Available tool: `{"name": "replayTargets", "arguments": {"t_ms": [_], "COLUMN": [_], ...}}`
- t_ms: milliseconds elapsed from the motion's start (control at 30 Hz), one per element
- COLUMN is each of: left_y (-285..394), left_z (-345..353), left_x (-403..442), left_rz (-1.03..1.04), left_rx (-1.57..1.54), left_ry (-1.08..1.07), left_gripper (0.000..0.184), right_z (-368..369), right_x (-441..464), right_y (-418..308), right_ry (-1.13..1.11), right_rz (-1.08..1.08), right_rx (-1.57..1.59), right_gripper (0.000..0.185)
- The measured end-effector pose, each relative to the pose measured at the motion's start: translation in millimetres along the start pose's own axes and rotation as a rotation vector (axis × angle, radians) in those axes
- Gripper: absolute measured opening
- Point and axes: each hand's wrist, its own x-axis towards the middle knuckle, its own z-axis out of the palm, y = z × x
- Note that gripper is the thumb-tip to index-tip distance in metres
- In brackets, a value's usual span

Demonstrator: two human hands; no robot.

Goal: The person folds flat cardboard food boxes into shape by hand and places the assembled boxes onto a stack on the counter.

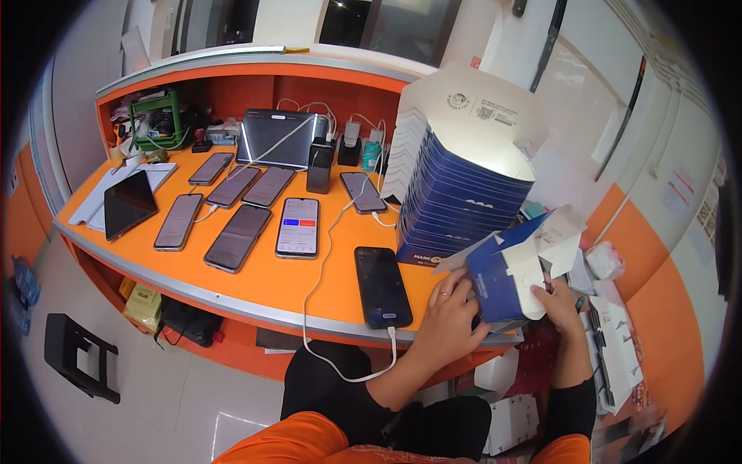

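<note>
Between my two hands is a blue and white cardboard food box (495, 284), partly folded, its flaps standing up. My left hand (450, 325) grips its left side, a ring on one finger. My right hand (558, 309) holds the right end, thumb on the white inner face. Just behind stands a tall stack of nested blue boxes (464, 197), white inside, with printing on the top one's raised flap. Left of my left hand lies a dark smartphone (382, 288) with a white charging cable (307, 309) plugged into its lower end.
Several phones lie across the orange desk (154, 259), one with a lit screen (297, 226). A tablet (282, 138) leans at the back beside a black power bank (320, 165). A black stool (81, 356) stands on the floor at left. White cartons (512, 424) lie below right.
</note>
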Motion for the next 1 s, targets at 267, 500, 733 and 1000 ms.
{"name": "replayTargets", "arguments": {"t_ms": [267, 500, 733, 1000], "left_y": [-1.4, -3.1, 10.7, 6.2], "left_z": [-1.4, 0.3, -8.5, -2.6], "left_x": [0.3, -2.3, -1.5, -4.0], "left_rz": [0.009, 0.050, 0.005, -0.044], "left_rx": [-0.194, -0.144, -0.043, -0.054], "left_ry": [-0.028, 0.036, 0.004, -0.008], "left_gripper": [0.020, 0.022, 0.032, 0.047], "right_z": [1.1, -3.3, -9.3, 17.0], "right_x": [30.6, 38.6, 34.8, -6.4], "right_y": [5.7, -3.0, -2.5, -36.9], "right_ry": [0.028, 0.061, 0.177, 0.627], "right_rz": [0.001, -0.150, -0.187, -0.335], "right_rx": [-0.195, -0.502, -0.667, -0.586], "right_gripper": [0.040, 0.042, 0.038, 0.040]}}
